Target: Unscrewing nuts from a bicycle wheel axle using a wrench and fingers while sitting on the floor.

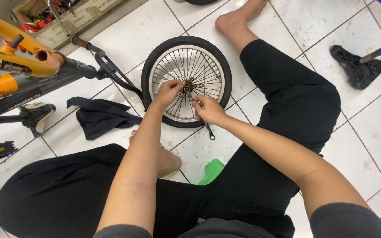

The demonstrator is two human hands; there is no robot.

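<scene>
Both forearms reach to wheel hub (187,87): left hand (168,91) pinches it, right hand (209,110) grips wrench (207,128) beside.

A black cloth (100,115) lies on the tiled floor (375,132) beside an orange bicycle frame (18,61), a black saddle (357,68) opposite
</scene>
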